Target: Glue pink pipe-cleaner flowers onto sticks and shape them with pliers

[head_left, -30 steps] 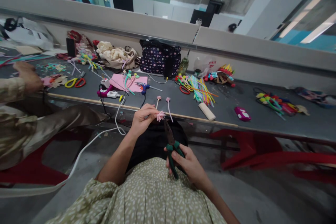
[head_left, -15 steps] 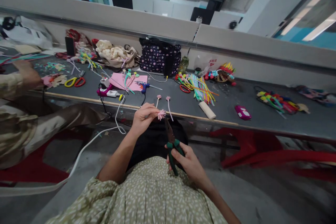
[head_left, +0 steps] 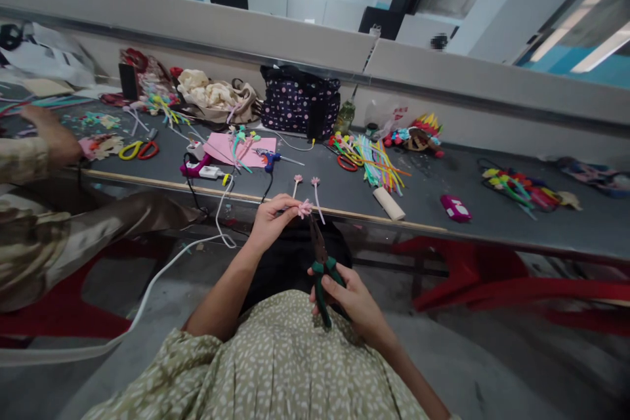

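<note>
Between the thumb and fingers of my left hand (head_left: 274,220) is a pink pipe-cleaner flower (head_left: 304,209), held just off the table's front edge. My right hand (head_left: 349,295) is wrapped round the green handles of a pair of pliers (head_left: 319,259). The plier jaws point up at the flower's underside; I cannot tell whether they grip it. Beyond my left hand, two more pink flowers with stems lie on the table, one with a pale stem (head_left: 297,180) and one with a pink stem (head_left: 316,191).
A blue glue gun (head_left: 269,159) rests by pink paper (head_left: 221,147). To the right lie pipe cleaners (head_left: 377,161), red scissors (head_left: 348,163), a cream roll (head_left: 388,203) and a magenta box (head_left: 455,207). A white cable (head_left: 167,269) hangs at left, near another person's arm (head_left: 49,138).
The flower in my left hand has shifted up slightly, and the plier tips have risen with it. Both hands keep their hold. The camera view has moved a little.
</note>
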`<move>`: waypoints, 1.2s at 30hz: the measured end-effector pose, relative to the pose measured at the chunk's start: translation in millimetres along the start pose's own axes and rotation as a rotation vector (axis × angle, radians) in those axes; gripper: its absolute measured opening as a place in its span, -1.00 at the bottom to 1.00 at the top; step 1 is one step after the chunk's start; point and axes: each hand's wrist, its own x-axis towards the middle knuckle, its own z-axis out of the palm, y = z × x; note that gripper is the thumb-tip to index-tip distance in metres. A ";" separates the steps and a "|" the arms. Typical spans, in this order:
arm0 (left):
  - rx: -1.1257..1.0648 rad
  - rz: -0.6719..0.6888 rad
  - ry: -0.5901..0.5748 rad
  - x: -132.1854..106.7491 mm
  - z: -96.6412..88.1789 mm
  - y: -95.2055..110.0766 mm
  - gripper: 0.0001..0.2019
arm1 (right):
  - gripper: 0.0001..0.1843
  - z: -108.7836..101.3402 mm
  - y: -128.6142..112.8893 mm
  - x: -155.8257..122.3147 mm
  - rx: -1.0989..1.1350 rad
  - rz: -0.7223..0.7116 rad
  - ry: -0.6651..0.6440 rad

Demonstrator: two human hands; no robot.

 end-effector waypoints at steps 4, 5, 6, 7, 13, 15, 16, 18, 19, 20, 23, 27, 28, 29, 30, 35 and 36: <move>-0.007 -0.003 -0.006 0.0 -1.4 -3.2 -0.87 | -0.53 0.5 0.2 1.0 0.006 -0.006 -0.005; -0.007 -0.001 -0.004 0.0 -1.9 -4.1 -0.88 | -0.52 0.4 0.3 1.0 0.008 -0.003 -0.006; -0.009 -0.002 0.001 0.0 -2.2 -4.9 -0.88 | -0.53 0.2 0.4 0.8 0.009 0.003 -0.009; -0.011 -0.006 0.007 0.0 -2.5 -5.8 -0.88 | -0.53 0.0 0.6 0.6 0.010 0.009 -0.012; -0.047 -0.049 0.025 -0.2 -2.5 -8.1 -0.88 | -0.52 -0.6 2.3 -0.7 0.030 0.026 -0.023; -0.061 -0.056 0.024 -0.1 -2.0 -7.2 -0.88 | -0.51 -0.1 1.9 -0.9 0.037 0.025 -0.016; -0.066 -0.059 0.026 -0.1 -1.7 -6.7 -0.88 | -0.50 0.2 1.5 -0.9 0.041 0.027 -0.012; -0.074 -0.066 0.034 -0.1 -1.4 -6.0 -0.88 | -0.48 0.7 0.8 -1.1 0.051 0.033 -0.006; -0.078 -0.072 0.039 -0.1 -1.3 -5.9 -0.88 | -0.47 0.7 0.7 -1.2 0.056 0.035 -0.003; -0.082 -0.078 0.043 -0.2 -1.4 -6.1 -0.88 | -0.46 0.6 0.9 -1.4 0.060 0.037 0.001; -0.088 -0.088 0.042 -0.6 -2.1 -7.2 -0.87 | -0.48 -0.3 2.8 -1.7 0.066 0.031 0.002; -0.090 -0.087 0.035 -0.5 -3.0 -7.0 -0.86 | -0.52 -1.2 5.1 -2.0 0.056 0.016 -0.020; -0.089 -0.085 0.031 -0.4 -3.0 -6.4 -0.85 | -0.52 -1.1 5.0 -2.1 0.050 0.016 -0.022; -0.087 -0.084 0.025 -0.4 -2.9 -5.7 -0.85 | -0.52 -0.9 4.5 -2.1 0.044 0.018 -0.023; -0.087 -0.081 0.018 -0.4 -2.7 -4.8 -0.85 | -0.52 -0.5 3.9 -2.2 0.039 0.020 -0.022; -0.089 -0.060 -0.005 -0.7 -1.5 -1.6 -0.85 | -0.52 0.8 0.8 -2.1 0.028 0.025 -0.020; -0.085 -0.054 -0.008 -0.8 -1.6 -1.5 -0.85 | -0.52 0.9 0.6 -2.0 0.025 0.028 -0.022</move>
